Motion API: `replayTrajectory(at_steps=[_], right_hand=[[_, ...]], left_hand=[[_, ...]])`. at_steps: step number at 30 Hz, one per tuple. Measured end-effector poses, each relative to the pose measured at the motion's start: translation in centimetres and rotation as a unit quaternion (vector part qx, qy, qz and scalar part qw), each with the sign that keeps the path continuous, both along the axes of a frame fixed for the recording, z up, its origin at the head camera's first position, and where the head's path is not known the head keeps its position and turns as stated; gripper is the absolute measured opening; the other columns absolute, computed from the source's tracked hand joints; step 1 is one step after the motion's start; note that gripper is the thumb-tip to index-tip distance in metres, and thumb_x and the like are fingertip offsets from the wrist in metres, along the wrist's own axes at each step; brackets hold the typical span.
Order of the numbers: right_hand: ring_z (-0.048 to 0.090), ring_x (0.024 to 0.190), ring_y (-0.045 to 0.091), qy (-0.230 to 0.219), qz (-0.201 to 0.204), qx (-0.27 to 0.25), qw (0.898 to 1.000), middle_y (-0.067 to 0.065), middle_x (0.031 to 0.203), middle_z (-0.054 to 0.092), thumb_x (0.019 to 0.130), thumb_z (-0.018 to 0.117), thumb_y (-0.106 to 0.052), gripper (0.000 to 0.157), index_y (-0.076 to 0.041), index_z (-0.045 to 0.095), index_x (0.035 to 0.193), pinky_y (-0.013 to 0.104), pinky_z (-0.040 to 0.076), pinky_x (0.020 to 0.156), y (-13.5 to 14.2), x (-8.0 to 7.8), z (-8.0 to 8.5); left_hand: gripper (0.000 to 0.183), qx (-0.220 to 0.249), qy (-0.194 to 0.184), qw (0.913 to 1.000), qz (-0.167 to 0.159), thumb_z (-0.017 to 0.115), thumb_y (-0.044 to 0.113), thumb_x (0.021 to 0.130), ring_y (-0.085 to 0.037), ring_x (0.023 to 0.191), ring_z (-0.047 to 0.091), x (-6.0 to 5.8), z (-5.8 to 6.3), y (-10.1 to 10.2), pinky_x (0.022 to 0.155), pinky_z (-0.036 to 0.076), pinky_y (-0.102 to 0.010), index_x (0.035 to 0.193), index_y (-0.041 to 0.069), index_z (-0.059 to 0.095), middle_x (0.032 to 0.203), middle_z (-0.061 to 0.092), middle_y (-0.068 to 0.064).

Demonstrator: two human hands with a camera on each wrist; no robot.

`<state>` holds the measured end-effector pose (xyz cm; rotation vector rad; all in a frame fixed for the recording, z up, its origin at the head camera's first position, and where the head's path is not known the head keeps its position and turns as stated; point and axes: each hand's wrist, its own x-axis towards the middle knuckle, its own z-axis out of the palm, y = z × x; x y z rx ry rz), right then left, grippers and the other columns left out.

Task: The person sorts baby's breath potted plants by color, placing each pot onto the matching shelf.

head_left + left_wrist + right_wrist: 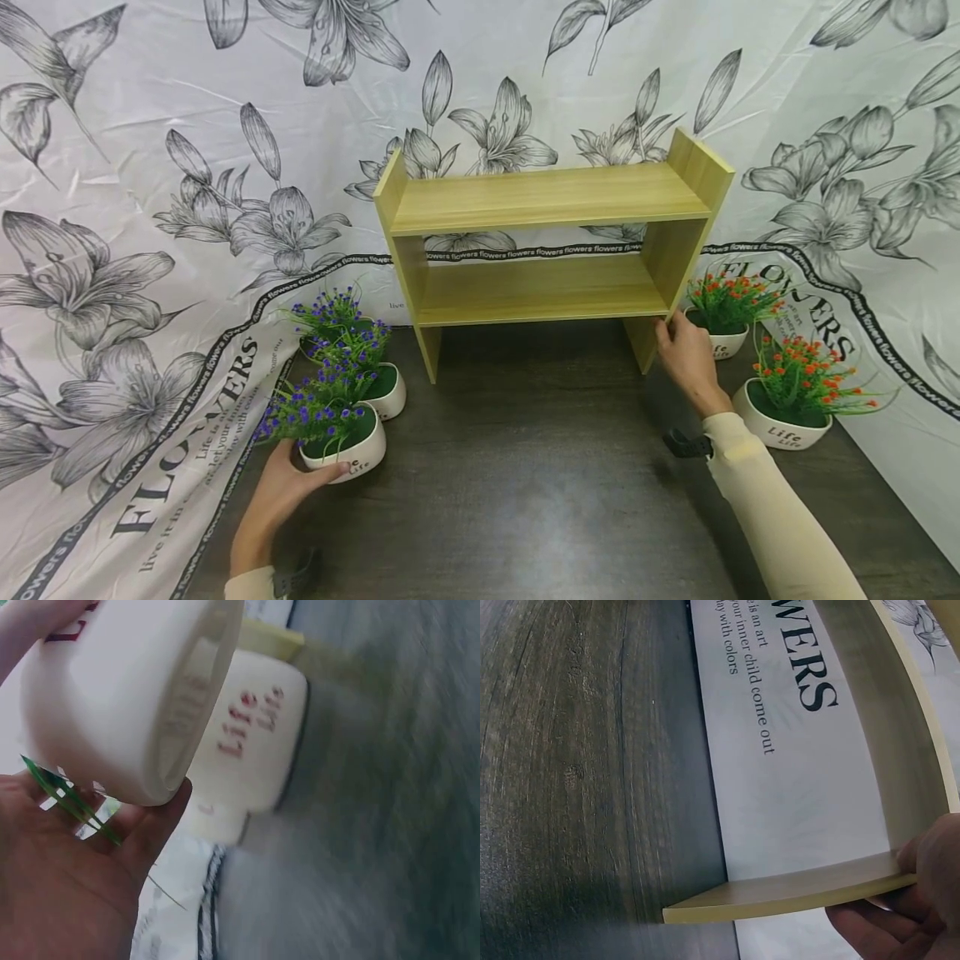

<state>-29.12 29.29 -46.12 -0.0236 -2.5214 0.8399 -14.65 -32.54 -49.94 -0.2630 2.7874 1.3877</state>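
Note:
My left hand (288, 487) grips a white oval pot (358, 454) of artificial purple flowers (315, 417), thumb on its front and fingers around the far side. In the left wrist view the pot (112, 697) is tilted, its hollow underside showing above the table. My right hand (686, 354) pinches the right side panel of a two-tier wooden shelf (540, 287) just below the lower board. The right wrist view shows the thumb inside and the fingers outside that panel (795, 898). The shelf stands upright at the back of the table.
Two more purple-flowered pots stand behind the held one, the nearer pot (390, 396) close to it. Right of the shelf are two orange-flowered pots, one at the back (727, 340) and one by my right forearm (783, 425). Flower-printed cloth (465, 100) hangs behind the dark table (525, 467).

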Motion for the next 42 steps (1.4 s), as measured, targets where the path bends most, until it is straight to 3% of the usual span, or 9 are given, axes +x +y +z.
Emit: replayTrajectory(at_steps=[5,8,14,17,22,27,36,42], right_hand=[[0.057,0.059,0.03,0.003,-0.004,0.0,1.0,0.015,0.071,0.063,0.111,0.055,-0.021,0.025,0.0,0.064,0.102,0.036,0.039,0.054,0.1,0.0,-0.1],[0.057,0.059,0.031,0.0,-0.005,0.0,1.0,0.014,0.07,0.063,0.112,0.055,-0.022,0.026,0.0,0.063,0.1,0.037,0.039,0.054,0.1,-0.1,-0.2],[0.057,0.06,0.032,0.012,-0.004,-0.001,1.0,0.015,0.071,0.062,0.112,0.054,-0.023,0.028,-0.001,0.061,0.096,0.038,0.039,0.055,0.2,-0.2,-0.1],[0.057,0.06,0.033,0.013,-0.004,0.0,1.0,0.015,0.071,0.061,0.112,0.054,-0.024,0.028,-0.002,0.06,0.095,0.039,0.039,0.056,0.1,-0.2,0.0],[0.059,0.063,0.034,0.01,-0.007,0.001,1.0,0.016,0.074,0.063,0.112,0.054,-0.025,0.028,-0.002,0.061,0.098,0.042,0.041,0.058,-0.1,-0.2,-0.1],[0.061,0.065,0.035,0.009,-0.011,-0.001,1.0,0.018,0.076,0.065,0.112,0.054,-0.025,0.028,-0.001,0.061,0.1,0.043,0.042,0.059,0.0,0.0,-0.1],[0.06,0.064,0.035,0.015,-0.009,0.001,1.0,0.016,0.073,0.063,0.112,0.055,-0.024,0.028,0.0,0.062,0.099,0.044,0.042,0.058,0.0,0.1,-0.2],[0.058,0.061,0.032,0.009,-0.005,0.003,1.0,0.015,0.071,0.061,0.112,0.055,-0.025,0.029,0.0,0.062,0.102,0.039,0.04,0.056,0.0,0.0,-0.3]], left_hand=[[0.097,0.002,0.039,0.9991,-0.017,0.093,0.034,0.083,-0.036,0.13,0.059,-0.8,1.8,1.8,0.101,0.052,-0.031,0.157,-0.002,0.04,0.146,0.059,-0.026],[0.093,0.011,0.055,0.998,-0.03,0.093,0.03,0.083,-0.033,0.125,0.061,-1.3,2.6,3.0,0.091,0.054,-0.023,0.154,-0.001,0.043,0.141,0.062,-0.024],[0.093,0.011,0.085,0.9949,-0.052,0.093,0.032,0.082,-0.036,0.123,0.064,-2.5,3.7,5.3,0.096,0.056,-0.042,0.156,0.001,0.044,0.141,0.063,-0.024],[0.092,0.022,0.102,0.9922,-0.068,0.093,0.03,0.082,-0.036,0.122,0.065,-3.1,4.1,6.3,0.097,0.056,-0.047,0.156,0.004,0.045,0.141,0.063,-0.022],[0.089,0.038,0.125,0.9867,-0.097,0.092,0.029,0.081,-0.037,0.121,0.066,-4.1,4.6,8.0,0.096,0.058,-0.048,0.155,0.006,0.048,0.14,0.063,-0.021],[0.085,0.048,0.121,0.9853,-0.11,0.092,0.032,0.081,-0.037,0.119,0.067,-4.9,5.1,9.8,0.095,0.059,-0.051,0.15,0.004,0.052,0.136,0.064,-0.021],[0.089,0.058,0.138,0.9789,-0.139,0.092,0.035,0.08,-0.039,0.132,0.062,-6.5,6.0,12.6,0.106,0.053,-0.062,0.153,0.008,0.05,0.144,0.062,-0.018],[0.09,0.066,0.154,0.9737,-0.155,0.094,0.038,0.078,-0.036,0.126,0.066,-7.7,6.6,14.3,0.102,0.056,-0.058,0.152,0.009,0.051,0.141,0.063,-0.015]])
